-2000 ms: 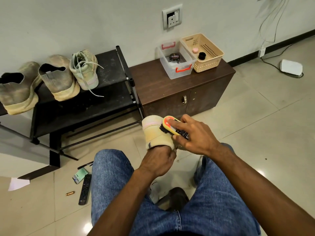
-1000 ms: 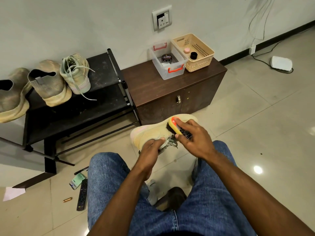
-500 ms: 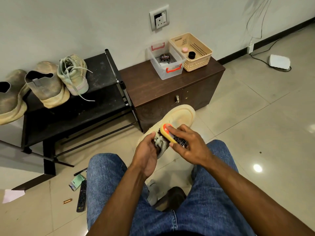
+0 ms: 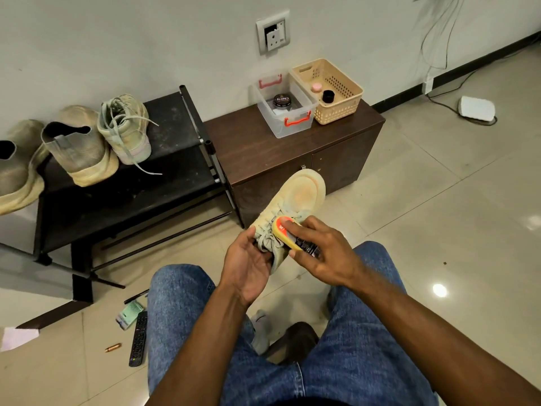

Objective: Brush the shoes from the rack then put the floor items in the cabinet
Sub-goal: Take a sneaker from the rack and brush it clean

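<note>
My left hand (image 4: 248, 265) holds a pale yellow lace-up shoe (image 4: 295, 200) by its heel end, toe pointing away toward the cabinet. My right hand (image 4: 322, 253) grips a yellow and orange shoe brush (image 4: 285, 232) pressed on the laces. Three other dusty shoes stand on the black rack (image 4: 175, 118): a laced one (image 4: 126, 127), a slip-on (image 4: 76, 150) and another (image 4: 17, 171) at the left edge. On the floor by my left knee lie a black remote (image 4: 138, 338), a green packet (image 4: 128, 313), a pen (image 4: 136, 296) and a small copper piece (image 4: 112, 347).
The brown cabinet (image 4: 263, 153) stands with doors closed right of the rack. On it sit a clear box (image 4: 298, 124) with a polish tin and a beige basket (image 4: 336, 112). A white paper (image 4: 17, 337) lies far left. A white device (image 4: 477, 108) with cable lies by the wall.
The shoe has turned from sideways to toe pointing away, sole down. My left hand shifted to the heel end, and the brush moved onto the laces.
</note>
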